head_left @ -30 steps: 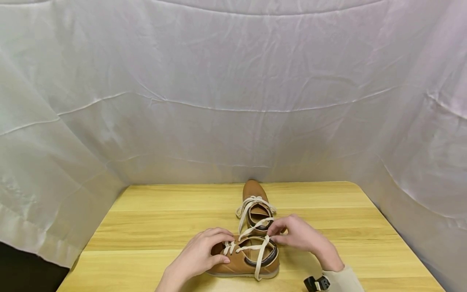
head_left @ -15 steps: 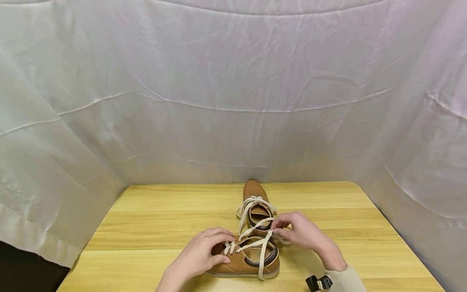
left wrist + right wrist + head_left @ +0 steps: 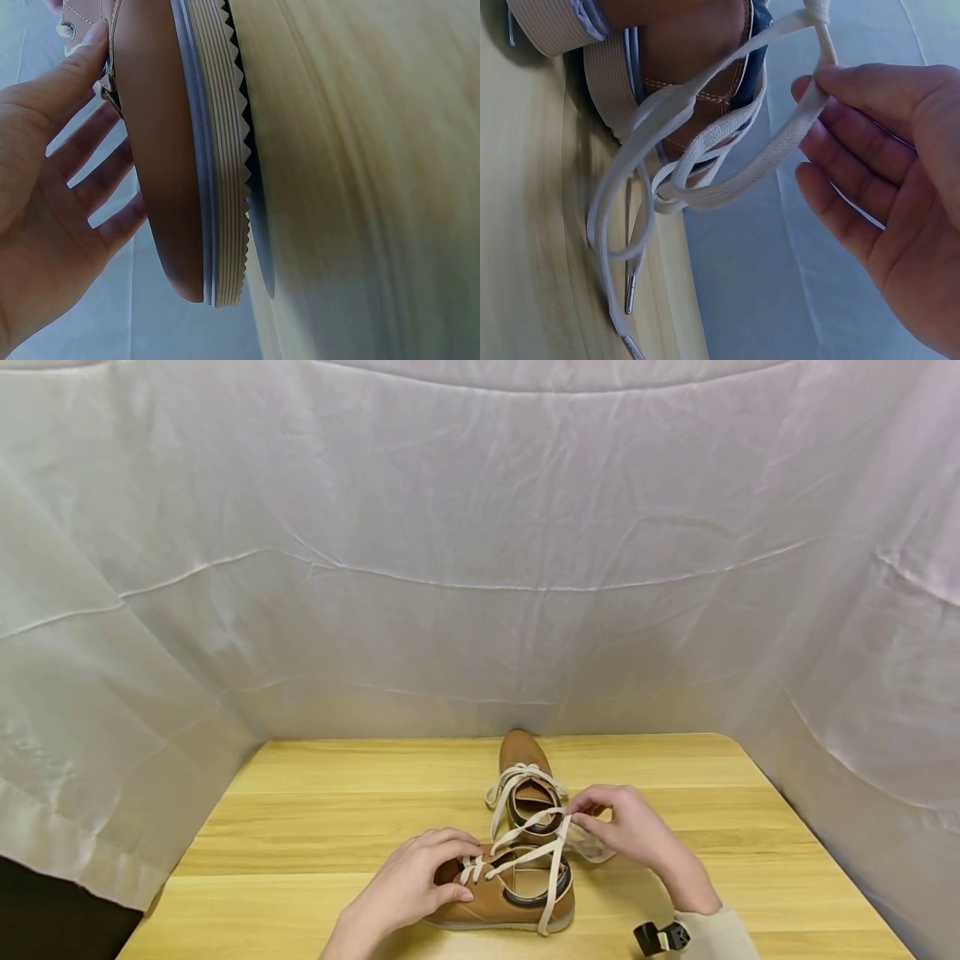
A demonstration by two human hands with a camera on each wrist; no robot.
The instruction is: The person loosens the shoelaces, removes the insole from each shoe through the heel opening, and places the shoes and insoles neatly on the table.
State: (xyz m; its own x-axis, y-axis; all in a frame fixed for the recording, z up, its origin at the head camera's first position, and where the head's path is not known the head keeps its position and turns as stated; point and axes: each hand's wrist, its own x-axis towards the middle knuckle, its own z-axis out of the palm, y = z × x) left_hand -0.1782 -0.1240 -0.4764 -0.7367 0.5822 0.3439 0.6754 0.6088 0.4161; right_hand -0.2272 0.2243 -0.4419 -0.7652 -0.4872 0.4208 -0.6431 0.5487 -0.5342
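Note:
A brown shoe (image 3: 491, 908) with cream laces lies sideways across the front of the table, toe to the left. My left hand (image 3: 411, 878) grips its front part, thumb on the near side and fingers over the top. The left wrist view shows that thumb (image 3: 79, 67) near the eyelets, above the ribbed sole (image 3: 225, 165). Past the heel, my right hand (image 3: 628, 828) pinches a cream shoelace (image 3: 780, 146) between thumb and fingertips, pulled taut up from the eyelets. One lace end hangs over the heel, and in the right wrist view loops dangle beside metal-tipped ends (image 3: 630, 292).
A second brown shoe (image 3: 519, 748) stands behind the first, toe pointing away, its laces loose around the opening. The wooden table (image 3: 337, 802) is bordered by grey cloth (image 3: 465, 643) at the back and sides. A black device (image 3: 651, 938) sits at the right wrist.
My right hand has moved up and to the right, drawing the shoelace away from the heel; the hanging end shifted right with it. My left hand and both shoes stay where they were.

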